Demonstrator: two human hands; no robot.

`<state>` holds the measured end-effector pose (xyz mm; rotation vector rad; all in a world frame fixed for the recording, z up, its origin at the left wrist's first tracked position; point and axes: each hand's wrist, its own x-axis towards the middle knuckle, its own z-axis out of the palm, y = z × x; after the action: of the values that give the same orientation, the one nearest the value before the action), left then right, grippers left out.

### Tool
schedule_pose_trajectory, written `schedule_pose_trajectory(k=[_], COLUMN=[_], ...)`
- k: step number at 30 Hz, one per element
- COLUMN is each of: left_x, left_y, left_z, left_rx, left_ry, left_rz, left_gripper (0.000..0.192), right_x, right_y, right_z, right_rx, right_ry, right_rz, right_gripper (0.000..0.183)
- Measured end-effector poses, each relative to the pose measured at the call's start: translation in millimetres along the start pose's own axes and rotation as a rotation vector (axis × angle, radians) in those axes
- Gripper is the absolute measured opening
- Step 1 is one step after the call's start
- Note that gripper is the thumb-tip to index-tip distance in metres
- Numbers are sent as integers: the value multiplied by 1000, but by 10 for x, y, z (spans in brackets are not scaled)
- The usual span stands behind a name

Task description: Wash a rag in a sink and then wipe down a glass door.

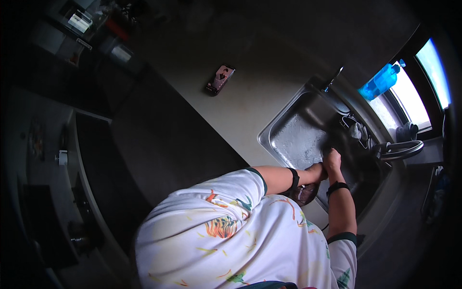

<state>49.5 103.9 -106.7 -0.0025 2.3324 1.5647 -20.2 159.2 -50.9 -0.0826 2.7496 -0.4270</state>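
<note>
My left hand (317,172) and my right hand (332,159) are close together, low over the near edge of a stainless steel sink (297,139). My right hand looks curled, with a dark blurred shape just beyond it; whether it grips this is unclear. The fingers of my left hand are in shadow beside the right wrist, and what they hold cannot be told. A brown, shiny object (305,194) lies under my left wrist, partly hidden by the forearm. Water drops or suds cover the sink floor. A curved metal faucet (402,150) stands at the sink's right.
A smartphone (220,80) with a lit screen lies on the pale countertop (234,108). A blue plastic bottle (380,82) stands by the window. Behind the basin, a wire rack (355,132) holds a greyish cloth or sponge. A small metal spout (334,78) rises near the sink's far corner.
</note>
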Motion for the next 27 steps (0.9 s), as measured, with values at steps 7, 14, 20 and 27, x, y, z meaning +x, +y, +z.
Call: schedule_pose_trajectory(k=[7,14,20,27], left_x=[-249,-379,-924,-2333], left_y=[234,55,172,-265], left_z=[-245,-366,-903,-2002], left_rx=[-40,87,78,-143], left_ry=[1,79,76,371], left_rz=[-211,-89,-39,84], left_gripper=[22,21,40,62], right_x=[-2,-63,-198,-1708], right_y=[-98,-374,-345,-1318], right_z=[51,118,265,334], right_rx=[-51,-107,300,1091], right_ry=[-48,-64,73,-161], right_rz=[-55,-129,-228,114], right_gripper=[20,21,18,62])
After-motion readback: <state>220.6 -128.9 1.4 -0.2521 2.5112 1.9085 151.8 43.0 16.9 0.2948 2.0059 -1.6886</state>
